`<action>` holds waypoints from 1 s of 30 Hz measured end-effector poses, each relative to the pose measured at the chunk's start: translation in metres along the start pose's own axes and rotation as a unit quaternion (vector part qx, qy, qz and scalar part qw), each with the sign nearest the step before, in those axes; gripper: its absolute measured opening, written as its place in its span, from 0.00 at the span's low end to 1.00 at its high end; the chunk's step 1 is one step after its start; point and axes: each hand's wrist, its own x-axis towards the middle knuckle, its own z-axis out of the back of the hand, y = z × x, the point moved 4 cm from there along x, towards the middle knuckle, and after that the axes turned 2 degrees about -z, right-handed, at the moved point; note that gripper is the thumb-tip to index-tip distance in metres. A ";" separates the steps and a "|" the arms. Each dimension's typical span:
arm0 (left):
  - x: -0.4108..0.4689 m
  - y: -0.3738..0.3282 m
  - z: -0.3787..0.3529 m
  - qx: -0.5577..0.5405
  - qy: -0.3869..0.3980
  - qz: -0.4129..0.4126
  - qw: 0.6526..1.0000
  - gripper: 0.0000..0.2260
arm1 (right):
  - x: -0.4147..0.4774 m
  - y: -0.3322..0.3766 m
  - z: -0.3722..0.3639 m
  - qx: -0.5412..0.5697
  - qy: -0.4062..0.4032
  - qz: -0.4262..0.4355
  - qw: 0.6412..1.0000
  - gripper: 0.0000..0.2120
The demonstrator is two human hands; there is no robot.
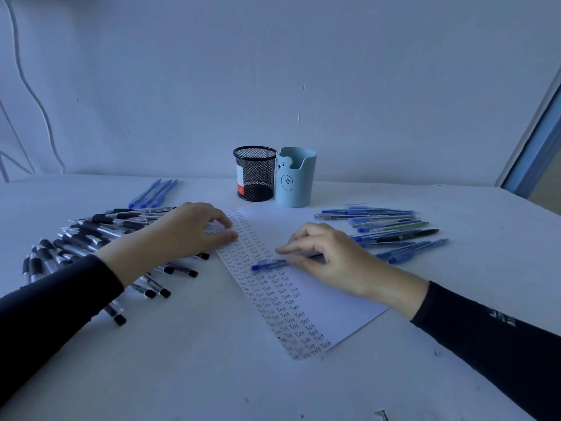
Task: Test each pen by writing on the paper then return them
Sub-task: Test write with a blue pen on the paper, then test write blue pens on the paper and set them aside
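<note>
Blue and slim, the blue pen (pixel 268 264) lies near the middle of the frame on the white paper (pixel 331 302), its tip pointing left. We see the right hand (pixel 328 259) curled over its back half, thumb and fingers closed on the barrel; we cannot tell whether it is lifted off the sheet. Columns of the handwritten word "Test" fill the paper's left strip. The left hand (pixel 194 229) rests with relaxed, spread fingers on the sheet's upper left edge, holding nothing. Both arms wear dark sleeves. Left of the paper a crowd of black pens (pixel 91 235) lies fanned out, partly under the left forearm, with three more blue pens (pixel 154 192) above them. Right of centre lies a mixed pile of pens (pixel 388 229), mostly blue. Above the paper a black mesh holder (pixel 255 174) stands touching a light-blue bear cup (pixel 296 177) on the white table (pixel 182 369).
</note>
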 end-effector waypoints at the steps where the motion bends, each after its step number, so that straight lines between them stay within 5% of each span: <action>1: 0.000 0.000 0.000 -0.001 -0.001 -0.003 1.000 0.16 | 0.004 -0.006 0.007 -0.021 -0.020 0.004 1.000 0.10; 6: -0.001 -0.011 0.005 -0.032 -0.034 -0.051 0.998 0.20 | 0.017 -0.066 0.055 -0.174 -0.131 -0.087 0.972 0.12; 15: -0.010 -0.063 -0.010 -0.154 0.030 -0.106 0.982 0.15 | 0.021 -0.096 0.068 -0.247 -0.075 -0.142 0.956 0.13; 21: -0.007 -0.055 0.014 -0.080 -0.097 -0.158 0.979 0.06 | 0.021 -0.096 0.068 -0.245 -0.083 -0.130 0.957 0.07; 26: -0.008 -0.013 0.079 -0.101 -0.337 -0.048 0.935 0.04 | 0.021 -0.078 0.068 -0.151 -0.140 -0.076 0.976 0.06; 30: 0.008 0.048 0.089 -0.039 -0.273 0.138 0.951 0.06 | 0.019 -0.049 0.054 -0.100 -0.137 -0.019 0.985 0.04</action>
